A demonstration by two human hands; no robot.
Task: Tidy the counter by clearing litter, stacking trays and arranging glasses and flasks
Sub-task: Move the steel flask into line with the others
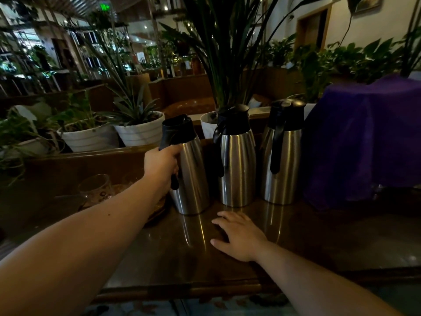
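left hand (162,165) clenched on handle of tilted left flask (186,165); far side of counter (296,242), beside two upright flasks | right hand (241,236) flat, fingers spread, grasping nothing | steel: stiff, slick, likely heavy if full; hold by handle | no readable writing

Three flasks stand in a row on the counter (319,242). The middle flask (238,156) is the landmark. Left of it is the left flask (191,176), right of it the right flask (283,153). Further right sits a covered thing (364,142). Further left stands a glass (98,188). Behind the middle flask are plant pots (139,131).
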